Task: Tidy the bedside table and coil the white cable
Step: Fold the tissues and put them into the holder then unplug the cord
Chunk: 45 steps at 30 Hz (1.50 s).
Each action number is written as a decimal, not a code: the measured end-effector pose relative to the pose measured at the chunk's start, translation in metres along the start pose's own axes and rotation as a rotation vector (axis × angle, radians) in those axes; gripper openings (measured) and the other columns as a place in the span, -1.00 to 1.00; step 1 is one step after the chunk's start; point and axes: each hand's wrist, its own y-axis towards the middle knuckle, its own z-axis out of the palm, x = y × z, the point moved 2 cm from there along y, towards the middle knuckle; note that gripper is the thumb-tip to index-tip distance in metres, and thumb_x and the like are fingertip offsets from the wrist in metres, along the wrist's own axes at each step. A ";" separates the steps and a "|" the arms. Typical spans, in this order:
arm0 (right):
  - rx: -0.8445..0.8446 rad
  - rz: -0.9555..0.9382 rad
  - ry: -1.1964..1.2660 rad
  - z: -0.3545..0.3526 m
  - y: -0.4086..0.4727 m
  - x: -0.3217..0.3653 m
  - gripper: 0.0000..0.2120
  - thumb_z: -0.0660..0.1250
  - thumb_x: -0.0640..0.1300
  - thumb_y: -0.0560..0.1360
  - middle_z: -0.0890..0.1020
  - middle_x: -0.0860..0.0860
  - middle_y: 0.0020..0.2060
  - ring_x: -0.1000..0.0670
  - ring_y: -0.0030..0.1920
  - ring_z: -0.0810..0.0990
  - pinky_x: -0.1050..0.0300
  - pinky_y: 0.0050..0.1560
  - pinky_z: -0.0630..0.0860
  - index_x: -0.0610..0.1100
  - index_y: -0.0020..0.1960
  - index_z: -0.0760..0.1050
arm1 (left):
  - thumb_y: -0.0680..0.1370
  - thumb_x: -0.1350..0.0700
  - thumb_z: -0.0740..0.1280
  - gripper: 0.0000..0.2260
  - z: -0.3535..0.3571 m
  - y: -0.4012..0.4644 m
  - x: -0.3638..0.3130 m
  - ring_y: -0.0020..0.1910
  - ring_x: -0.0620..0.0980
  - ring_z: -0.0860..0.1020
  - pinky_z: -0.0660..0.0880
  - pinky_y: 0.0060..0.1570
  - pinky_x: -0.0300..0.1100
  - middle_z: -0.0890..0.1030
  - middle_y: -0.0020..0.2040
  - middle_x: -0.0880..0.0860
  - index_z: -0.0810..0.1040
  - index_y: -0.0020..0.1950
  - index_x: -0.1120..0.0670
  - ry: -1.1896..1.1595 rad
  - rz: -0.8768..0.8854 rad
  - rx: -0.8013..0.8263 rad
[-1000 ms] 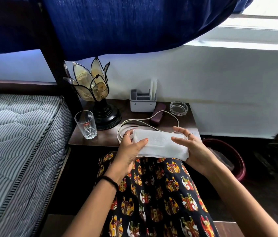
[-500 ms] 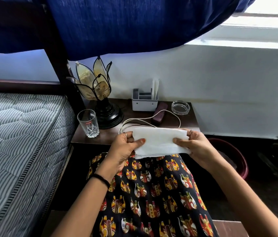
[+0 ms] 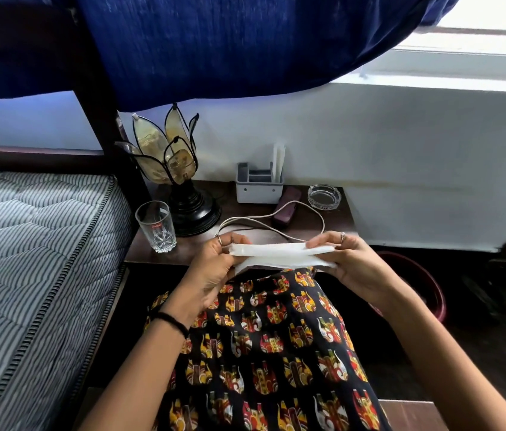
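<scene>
We now hold the white cloth (image 3: pixel 279 255) folded flatter than before. Left hand (image 3: pixel 214 269) and right hand (image 3: pixel 349 259) pinch its ends above the bench (image 3: pixel 245 213).

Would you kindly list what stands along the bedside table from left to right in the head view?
Drinking glass → lotus lamp → grey organiser → maroon case → glass ashtray.
</scene>
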 end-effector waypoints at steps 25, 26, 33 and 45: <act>-0.100 0.041 0.111 0.032 0.003 0.011 -0.59 0.21 0.11 0.51 0.70 -0.15 -0.15 -0.12 -0.16 0.69 -0.01 -0.01 0.63 -0.22 0.11 0.48 | 0.41 0.42 0.38 -0.76 0.018 0.006 0.002 -0.18 0.03 0.62 0.60 -0.35 -0.25 0.64 -0.11 0.13 0.52 -0.03 0.15 -0.155 0.020 -0.017; -0.086 0.035 0.065 0.036 0.006 0.008 -0.67 0.28 0.02 0.49 0.71 -0.12 -0.20 -0.09 -0.18 0.69 0.03 -0.04 0.64 -0.23 0.08 0.49 | 0.41 0.42 0.38 -0.76 0.016 0.008 0.005 -0.16 0.05 0.62 0.60 -0.35 -0.24 0.63 -0.10 0.14 0.52 -0.03 0.14 -0.143 0.016 -0.015; -0.102 0.039 -0.118 0.048 0.031 -0.004 -0.93 0.35 -0.28 0.49 0.71 -0.09 -0.24 -0.01 -0.27 0.69 0.22 -0.29 0.61 -0.24 -0.04 0.55 | 0.40 0.41 0.39 -0.73 -0.005 0.026 0.019 -0.09 0.07 0.61 0.60 -0.17 -0.18 0.62 -0.06 0.15 0.54 0.01 0.13 -0.121 0.002 -0.027; -0.261 -0.082 -0.439 0.031 0.178 0.041 -0.81 0.35 -0.38 0.46 0.61 -0.21 -0.25 -0.04 -0.37 0.64 0.14 -0.37 0.59 -0.44 0.05 0.48 | 0.52 0.22 0.34 -0.85 -0.033 0.118 0.040 -0.22 0.01 0.58 0.47 -0.26 -0.18 0.61 -0.12 0.05 0.49 0.08 0.13 0.059 0.027 -0.323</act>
